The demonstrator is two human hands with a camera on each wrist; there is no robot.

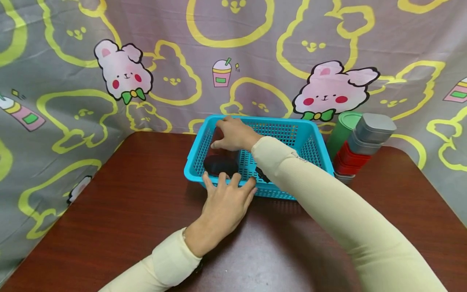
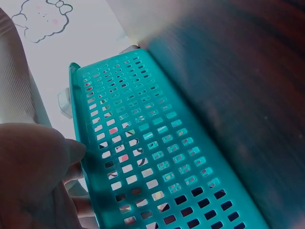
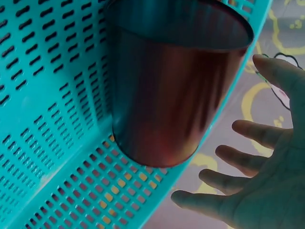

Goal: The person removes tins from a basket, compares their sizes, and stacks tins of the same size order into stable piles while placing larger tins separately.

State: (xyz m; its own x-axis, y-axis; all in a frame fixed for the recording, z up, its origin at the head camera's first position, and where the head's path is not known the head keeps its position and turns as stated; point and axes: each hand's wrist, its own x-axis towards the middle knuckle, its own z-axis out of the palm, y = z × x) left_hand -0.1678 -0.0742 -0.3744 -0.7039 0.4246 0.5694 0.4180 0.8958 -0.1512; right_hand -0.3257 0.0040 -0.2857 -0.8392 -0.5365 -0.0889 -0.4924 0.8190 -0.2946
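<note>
A blue plastic basket point(image 1: 313, 140) with slotted walls stands toward the back of the table. In its left part is a dark red cylindrical canister point(image 1: 221, 165) point(image 3: 167, 100), its dark round end facing me. My right hand point(image 1: 233, 136) reaches over the canister's far part in the head view. The right wrist view shows that hand point(image 3: 257, 181) with fingers spread, apart from the canister. My left hand point(image 1: 224, 207) grips the basket's near rim, fingertips hooked over it. In the left wrist view, this hand point(image 2: 33, 171) lies along the basket's rim point(image 2: 88, 167).
Right of the basket stand a green cylinder point(image 1: 335, 138) with a pale lid and a stack of grey and red containers point(image 1: 359, 146). A patterned curtain point(image 1: 248, 61) hangs behind the brown table point(image 1: 120, 211). My right forearm crosses above the basket's right part.
</note>
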